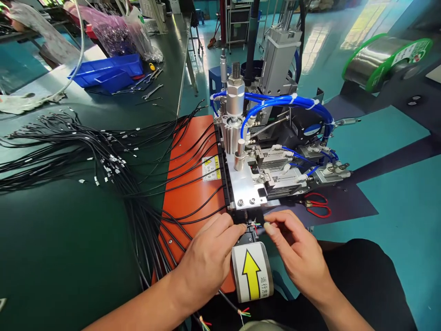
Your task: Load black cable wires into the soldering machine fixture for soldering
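My left hand (215, 246) is closed at the front of the machine, its fingertips on the end of a black cable that it mostly hides. Thin coloured wires (255, 225) fan out from that end, just right of my left fingertips. Beside them, my right hand (296, 248) has thumb and forefinger drawn together; whatever lies between them is too small to make out. The machine (243, 179) is metal, with cylinders and blue air hoses (289, 101). Below my fingers sits a round white cover (253, 273) bearing a yellow arrow.
An orange plate (193, 161) carries several black cables running to the machine. A bundle of black cables (99, 142) lies on the green table (69, 243). Stripped cable ends (243, 312) hang near my lap. Red-handled scissors (317, 205), a solder spool (382, 62) and blue bins (106, 73) are around.
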A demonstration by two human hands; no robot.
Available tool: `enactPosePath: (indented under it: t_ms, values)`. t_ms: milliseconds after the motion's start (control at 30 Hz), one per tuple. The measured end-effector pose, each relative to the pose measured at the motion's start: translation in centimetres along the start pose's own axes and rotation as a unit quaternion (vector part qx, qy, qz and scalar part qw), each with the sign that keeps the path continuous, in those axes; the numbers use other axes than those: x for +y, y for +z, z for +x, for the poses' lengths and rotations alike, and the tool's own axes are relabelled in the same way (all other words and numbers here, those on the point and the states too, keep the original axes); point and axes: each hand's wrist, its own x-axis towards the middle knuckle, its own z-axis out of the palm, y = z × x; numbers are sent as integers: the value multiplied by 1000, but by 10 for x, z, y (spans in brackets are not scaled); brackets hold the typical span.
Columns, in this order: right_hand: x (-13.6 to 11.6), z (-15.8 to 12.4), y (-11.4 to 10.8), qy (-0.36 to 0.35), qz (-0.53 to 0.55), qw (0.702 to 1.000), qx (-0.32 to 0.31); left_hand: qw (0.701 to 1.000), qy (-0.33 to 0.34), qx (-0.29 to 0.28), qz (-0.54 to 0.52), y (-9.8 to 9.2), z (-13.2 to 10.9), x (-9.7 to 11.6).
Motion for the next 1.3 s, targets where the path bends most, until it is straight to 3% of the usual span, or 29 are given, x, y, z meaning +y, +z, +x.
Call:
enactPosePath:
  t_ms: [133,267,1300]
  values:
    - [-1,0,0,-94,-56,994,-7,1000,0,-3,-2,1,0,0]
    - [-4,3,5,-122,-80,989,-12,1000,5,-2,8,1,0,0]
    - [1,9,13,-120,-124,985,-15,998,12,-18,66,2,-2,1]
